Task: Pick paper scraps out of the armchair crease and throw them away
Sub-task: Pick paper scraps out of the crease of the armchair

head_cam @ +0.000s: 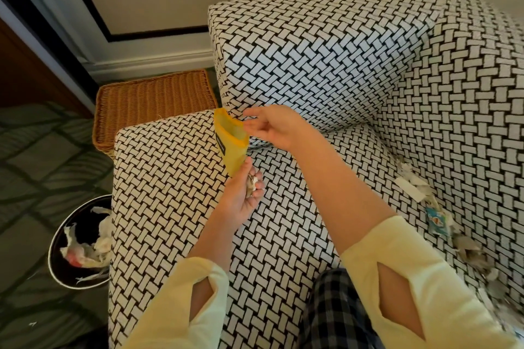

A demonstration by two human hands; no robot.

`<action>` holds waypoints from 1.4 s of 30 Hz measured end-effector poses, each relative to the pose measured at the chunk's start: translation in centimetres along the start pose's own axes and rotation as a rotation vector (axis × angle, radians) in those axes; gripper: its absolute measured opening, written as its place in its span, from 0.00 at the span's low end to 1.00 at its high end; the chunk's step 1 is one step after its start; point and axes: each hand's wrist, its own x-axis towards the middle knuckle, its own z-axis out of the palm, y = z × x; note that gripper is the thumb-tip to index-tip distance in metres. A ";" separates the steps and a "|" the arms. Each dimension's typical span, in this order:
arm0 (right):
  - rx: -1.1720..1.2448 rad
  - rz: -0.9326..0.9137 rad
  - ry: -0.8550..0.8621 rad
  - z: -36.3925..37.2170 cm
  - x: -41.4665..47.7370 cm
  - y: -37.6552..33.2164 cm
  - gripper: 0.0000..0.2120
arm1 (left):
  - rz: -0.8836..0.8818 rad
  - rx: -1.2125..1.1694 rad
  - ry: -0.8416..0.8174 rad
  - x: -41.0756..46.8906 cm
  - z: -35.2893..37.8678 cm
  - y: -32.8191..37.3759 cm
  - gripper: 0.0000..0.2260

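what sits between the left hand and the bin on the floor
In the head view, only the armchair's patterned armrest lies between the left hand and the bin.

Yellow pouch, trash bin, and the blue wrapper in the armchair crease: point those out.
yellow pouch [231, 150]: head view, front face below its open mouth.
trash bin [57, 242]: head view, left inner wall.
blue wrapper [438, 221]: head view, middle of its printed face.

A brown wicker basket [153, 99] sits on the floor at its back edge, close to the wall. The carpet [42, 156] is dark green with stripy leaf shapes. A white skirting board [147, 61] runs behind the basket.
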 end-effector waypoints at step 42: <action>-2.073 0.299 0.451 -24.6 -0.8 5.5 0.26 | 0.053 0.736 -0.075 4.0 12.6 -12.9 0.12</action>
